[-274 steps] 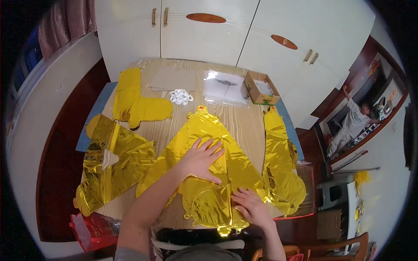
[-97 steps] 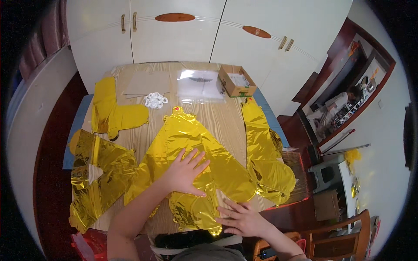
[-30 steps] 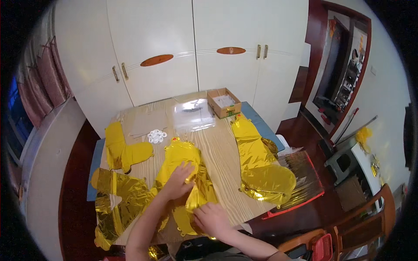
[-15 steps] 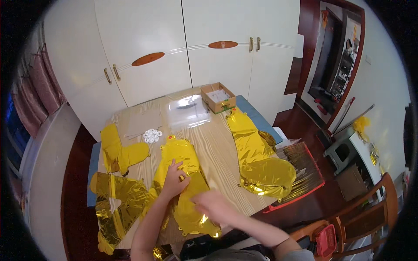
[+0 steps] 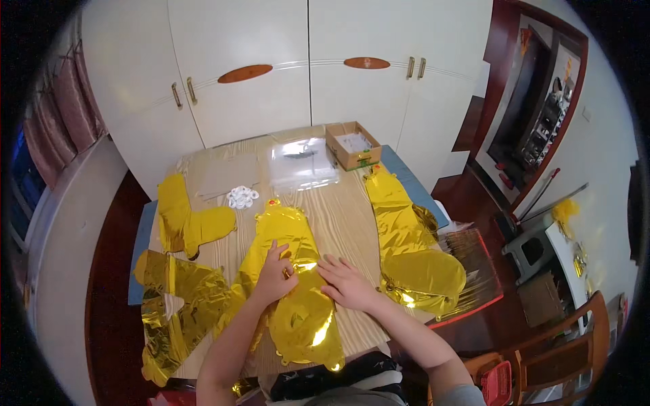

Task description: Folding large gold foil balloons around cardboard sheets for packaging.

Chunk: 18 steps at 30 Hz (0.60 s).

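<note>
A flat gold foil balloon lies lengthwise on the wood-patterned table before me, with a small red spot at its far end. My left hand rests on its middle, fingers apart, some bent against the foil. My right hand lies flat at the balloon's right edge, fingers stretched out over the foil. Both hands are open. Another gold foil balloon lies to the right. On the left are a smaller folded one and a crinkled gold foil piece.
Toward the back stand an open cardboard box, a stack of clear plastic bags and a pile of white rings. Grey sheets lie beside them. White cabinets close off the far side. A wooden chair stands at right.
My right hand, blurred over the near part of the balloon before, now lies flat at its right edge. The left hand stays on the foil. The view has shifted slightly.
</note>
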Tool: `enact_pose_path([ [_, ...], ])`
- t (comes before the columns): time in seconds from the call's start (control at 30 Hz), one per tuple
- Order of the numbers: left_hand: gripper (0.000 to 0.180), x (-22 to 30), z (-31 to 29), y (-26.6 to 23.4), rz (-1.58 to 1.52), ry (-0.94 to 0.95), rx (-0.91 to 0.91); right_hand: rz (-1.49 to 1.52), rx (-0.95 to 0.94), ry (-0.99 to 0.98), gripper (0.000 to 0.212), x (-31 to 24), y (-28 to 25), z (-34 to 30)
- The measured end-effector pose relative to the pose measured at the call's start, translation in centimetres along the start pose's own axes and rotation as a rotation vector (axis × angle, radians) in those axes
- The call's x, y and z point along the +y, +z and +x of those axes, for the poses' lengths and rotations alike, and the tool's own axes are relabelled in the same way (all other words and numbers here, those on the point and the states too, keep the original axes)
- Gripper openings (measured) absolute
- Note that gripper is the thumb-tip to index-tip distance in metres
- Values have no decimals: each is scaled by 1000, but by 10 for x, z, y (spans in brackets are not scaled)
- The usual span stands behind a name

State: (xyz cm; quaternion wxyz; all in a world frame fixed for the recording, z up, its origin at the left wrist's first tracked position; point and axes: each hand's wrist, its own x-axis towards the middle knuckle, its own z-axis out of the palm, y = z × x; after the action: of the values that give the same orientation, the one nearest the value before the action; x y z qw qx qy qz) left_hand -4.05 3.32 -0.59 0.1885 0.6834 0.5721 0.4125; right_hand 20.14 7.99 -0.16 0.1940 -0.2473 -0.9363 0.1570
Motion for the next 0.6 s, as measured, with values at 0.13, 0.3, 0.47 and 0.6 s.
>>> enact_pose_path([
  [0.13,16,1,0,-1,-33,-36,-4,6,15,-8,56,-1,0,-1],
  [0.3,16,4,0,-3,-18,-27,-24,-77,-43,-21,61,-7,-7,-9],
  [0.47,15,3,1,-2,-33,-13,-41,-156,-80,-77,62,-7,-11,-22],
  [0.6,18,5,1,-1,24,25,-24,-187,-136,-101,59,-15,-21,-29],
])
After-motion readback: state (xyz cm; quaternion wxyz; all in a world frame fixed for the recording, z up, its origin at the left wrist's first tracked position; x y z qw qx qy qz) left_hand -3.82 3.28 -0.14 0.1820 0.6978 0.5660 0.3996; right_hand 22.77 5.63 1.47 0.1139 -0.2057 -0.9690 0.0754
